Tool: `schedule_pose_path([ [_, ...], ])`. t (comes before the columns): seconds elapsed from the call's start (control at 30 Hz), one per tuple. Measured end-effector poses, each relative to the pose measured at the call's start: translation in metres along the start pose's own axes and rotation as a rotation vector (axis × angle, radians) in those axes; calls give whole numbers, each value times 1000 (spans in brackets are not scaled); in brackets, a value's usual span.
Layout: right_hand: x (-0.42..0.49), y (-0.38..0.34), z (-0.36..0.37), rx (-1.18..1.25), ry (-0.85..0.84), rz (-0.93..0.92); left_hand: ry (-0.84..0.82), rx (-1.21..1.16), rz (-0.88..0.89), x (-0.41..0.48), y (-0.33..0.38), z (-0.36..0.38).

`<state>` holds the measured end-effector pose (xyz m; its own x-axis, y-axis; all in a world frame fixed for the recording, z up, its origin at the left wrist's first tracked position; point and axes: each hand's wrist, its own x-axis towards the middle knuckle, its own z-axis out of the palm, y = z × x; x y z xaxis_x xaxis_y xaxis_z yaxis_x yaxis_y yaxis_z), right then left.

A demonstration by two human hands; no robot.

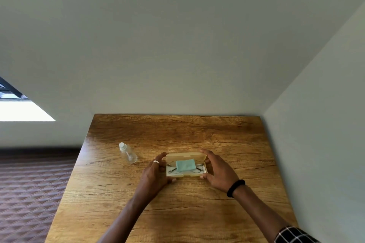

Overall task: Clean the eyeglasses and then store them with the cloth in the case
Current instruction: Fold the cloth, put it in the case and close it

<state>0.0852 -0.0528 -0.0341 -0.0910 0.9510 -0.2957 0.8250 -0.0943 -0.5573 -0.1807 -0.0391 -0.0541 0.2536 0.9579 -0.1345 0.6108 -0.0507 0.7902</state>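
A cream eyeglass case (185,157) lies in the middle of the wooden table (177,199), its lid partly raised at the far side. Inside it rest thin-framed eyeglasses (199,169) with a folded teal cloth (185,164) on top of them. My left hand (156,173), with a ring on one finger, cups the case's left end, thumb at the front edge and fingers at the lid. My right hand (219,169) holds the right end the same way, fingers touching the lid's far corner.
A small clear spray bottle (128,153) lies tilted on the table to the left of the case. Walls bound the table at the back and right. A quilted brown surface (29,187) lies beyond the table's left edge.
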Motion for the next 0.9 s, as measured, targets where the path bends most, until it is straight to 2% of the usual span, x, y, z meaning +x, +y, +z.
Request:
schedule_pose_path([
  [0.27, 4, 6, 5, -32, 66, -109, 51, 1, 24, 1, 7, -3],
  [0.43, 5, 9, 12, -18, 115, -124, 120, 56, 118, -1, 5, 2],
  [0.9, 3, 9, 20, -64, 235, -164, 147, 16, 147, 0, 1, 5],
])
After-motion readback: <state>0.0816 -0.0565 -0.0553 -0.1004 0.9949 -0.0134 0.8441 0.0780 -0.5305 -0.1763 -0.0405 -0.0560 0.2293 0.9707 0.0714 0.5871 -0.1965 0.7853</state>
